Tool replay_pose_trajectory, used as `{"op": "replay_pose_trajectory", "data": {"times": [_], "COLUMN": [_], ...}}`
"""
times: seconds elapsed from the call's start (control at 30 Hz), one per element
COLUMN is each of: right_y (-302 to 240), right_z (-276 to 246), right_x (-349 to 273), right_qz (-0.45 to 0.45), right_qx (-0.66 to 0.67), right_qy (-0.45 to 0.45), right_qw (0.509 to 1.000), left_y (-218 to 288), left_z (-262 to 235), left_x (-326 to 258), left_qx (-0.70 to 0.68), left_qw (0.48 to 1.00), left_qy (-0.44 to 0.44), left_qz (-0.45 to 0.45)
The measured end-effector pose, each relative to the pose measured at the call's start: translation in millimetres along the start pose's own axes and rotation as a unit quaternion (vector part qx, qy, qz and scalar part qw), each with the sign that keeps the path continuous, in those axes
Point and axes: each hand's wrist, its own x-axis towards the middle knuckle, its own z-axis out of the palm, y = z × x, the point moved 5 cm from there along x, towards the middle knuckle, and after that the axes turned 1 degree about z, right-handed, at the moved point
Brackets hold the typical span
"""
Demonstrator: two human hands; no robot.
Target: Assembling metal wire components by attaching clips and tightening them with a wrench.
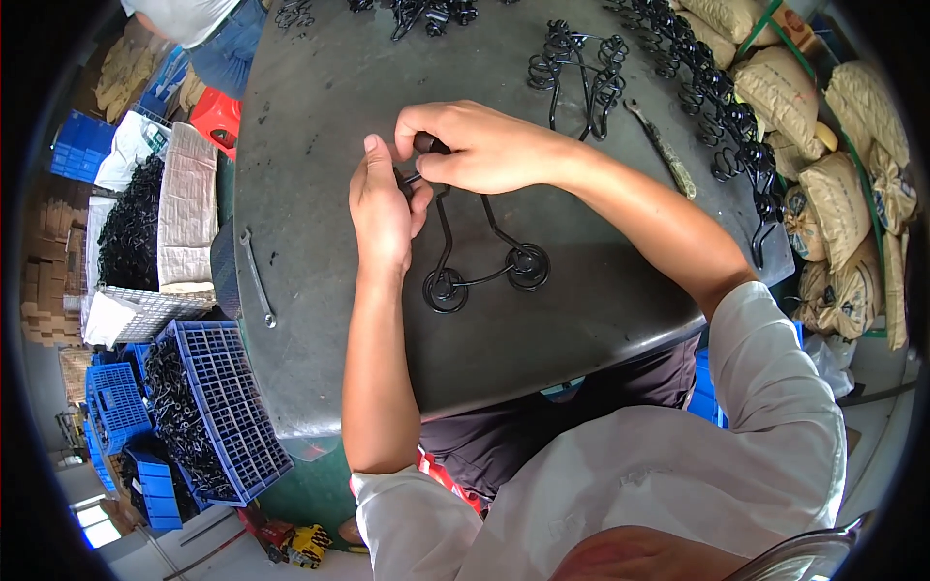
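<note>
A black double torsion spring (478,280) lies on the dark tabletop, its two coils toward me and its legs running up beneath my hands. My left hand (382,208) is closed, thumb pointing up, around a dark part by the spring's left leg; the fingers hide most of that part. My right hand (477,147) reaches across from the right with bent fingers and thumb around a dark brown cylindrical piece (428,144). Both hands almost meet, and the joint between the pieces is hidden.
More black springs (581,77) lie at the far side, and a row of them (722,126) lines the right edge. A wrench (257,279) rests on the left, a worn-handled tool (662,150) on the right. Blue crates (228,402) stand left, sacks (838,208) right. Another person (208,34) is at far left.
</note>
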Motion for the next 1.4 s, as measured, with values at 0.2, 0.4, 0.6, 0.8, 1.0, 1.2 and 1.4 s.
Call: {"op": "replay_pose_trajectory", "data": {"times": [0.2, 0.4, 0.6, 0.8, 1.0, 1.2, 1.4], "right_y": [-10.3, -0.8, -2.0, -4.6, -10.4, -12.7, -17.1], "right_z": [-0.3, 1.7, 2.4, -8.2, -19.4, -16.6, -12.0], "right_x": [-2.3, -0.9, -0.7, -0.1, 1.4, 2.9, 1.9], "right_qz": [0.068, -0.006, 0.030, -0.054, -0.042, -0.066, -0.065], "right_qx": [-0.037, 0.000, 0.025, 0.100, 0.164, 0.212, 0.220], "right_qy": [-0.035, -0.018, -0.061, -0.028, -0.015, 0.012, 0.068], "right_qw": [0.996, 1.000, 0.997, 0.993, 0.986, 0.975, 0.971], "left_y": [-4.4, -5.9, -2.3, 1.0, 2.3, -1.5, 1.3], "left_z": [3.8, 3.0, 1.0, -5.8, -3.0, -4.8, -5.1], "left_x": [-2.7, -2.0, -1.1, -0.5, -1.6, 2.2, 2.8], "left_qx": [-0.093, -0.107, -0.113, -0.205, -0.240, -0.331, -0.391], "left_qw": [0.994, 0.993, 0.992, 0.976, 0.968, 0.942, 0.916], "left_qy": [0.014, -0.020, -0.027, 0.002, -0.016, -0.046, -0.091], "left_qz": [-0.055, -0.038, -0.052, -0.068, -0.066, -0.044, -0.014]}}
